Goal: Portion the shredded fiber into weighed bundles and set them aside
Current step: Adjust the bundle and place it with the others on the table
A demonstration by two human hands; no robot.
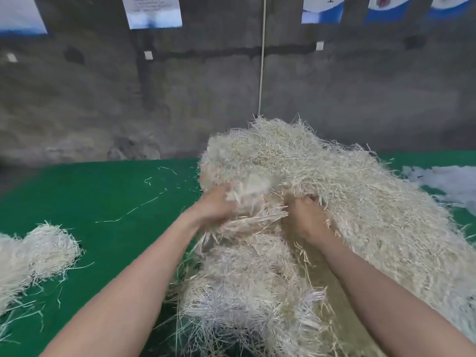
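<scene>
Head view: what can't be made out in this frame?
- Left hand: motion-blurred, fingers lost in the fiber pile; grip unclear.
- Right hand: fingers buried in the same pile.
- Smaller fiber heap: cut off by the left edge.
- Posters: cut by the top edge, print too small.
- White material at right: blurred, cut off by the edge.

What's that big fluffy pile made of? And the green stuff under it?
The pile looks like thin, dry, pale cream strips, maybe shredded plant fiber or paper; matte, stiff, straw-like. The green cover looks like felt or cloth: flat, dull, no shine.
</scene>
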